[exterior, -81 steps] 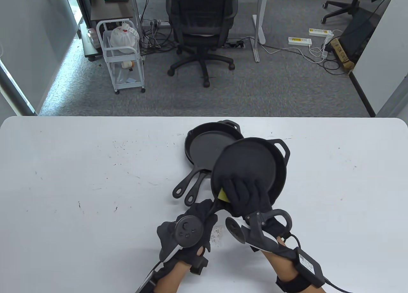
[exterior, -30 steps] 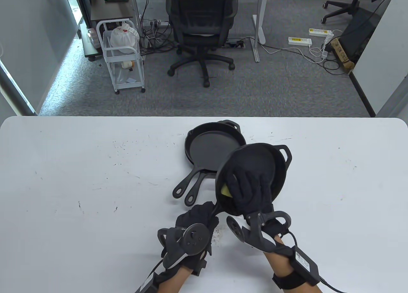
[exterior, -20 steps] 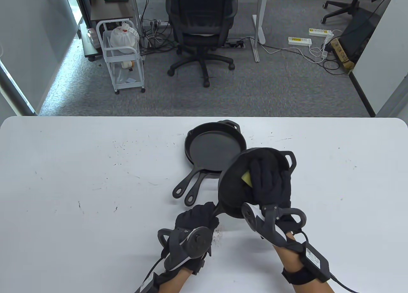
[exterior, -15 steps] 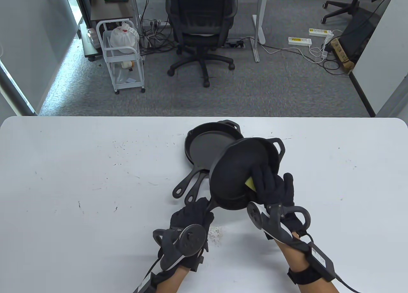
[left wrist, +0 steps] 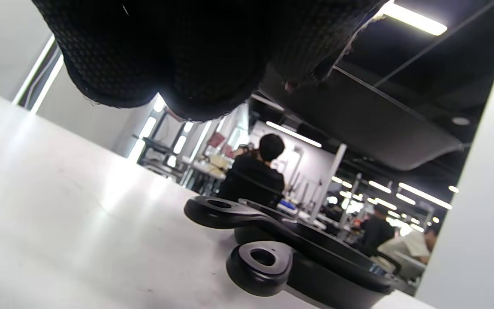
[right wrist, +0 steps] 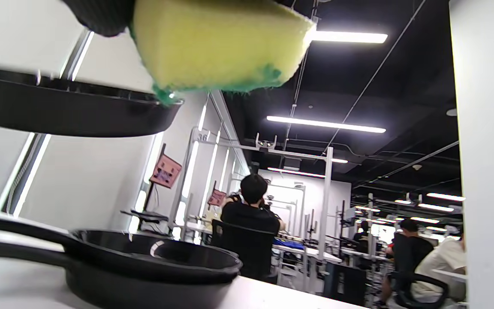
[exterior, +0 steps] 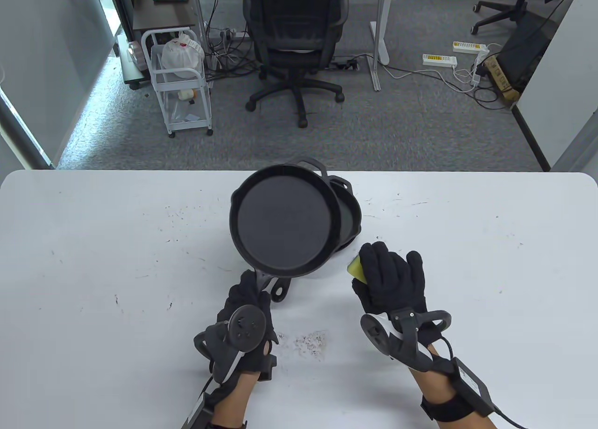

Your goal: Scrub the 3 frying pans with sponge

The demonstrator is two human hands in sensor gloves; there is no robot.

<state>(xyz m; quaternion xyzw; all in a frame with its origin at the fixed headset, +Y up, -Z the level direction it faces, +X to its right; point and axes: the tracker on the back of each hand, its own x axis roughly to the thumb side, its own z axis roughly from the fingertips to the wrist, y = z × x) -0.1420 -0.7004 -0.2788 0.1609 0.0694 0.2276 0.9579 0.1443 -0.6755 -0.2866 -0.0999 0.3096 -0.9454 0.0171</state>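
Observation:
My left hand (exterior: 246, 294) grips the handle of a black frying pan (exterior: 282, 221) and holds it level in the air, inside facing up. It hangs over two more black pans (exterior: 349, 214) stacked on the white table (exterior: 93, 261) and hides most of them. My right hand (exterior: 390, 272) is to the right of the pans, pinching a yellow sponge (exterior: 355, 266) clear of all three. In the right wrist view the sponge (right wrist: 221, 43) hangs beside the raised pan (right wrist: 71, 113), above the stack (right wrist: 157, 257). The left wrist view shows the stacked handles (left wrist: 260, 262) under my left hand's fingers (left wrist: 165, 56).
Dark crumbs (exterior: 310, 342) lie on the table between my hands, with small specks scattered elsewhere. A black office chair (exterior: 294, 41) and a white trolley (exterior: 180, 83) stand on the floor beyond the far edge. People sit at desks in the background of the wrist views.
The left hand has swung the tilted pan left and away, level, over the stack. The right hand with the sponge has come off that pan and now sits to its right.

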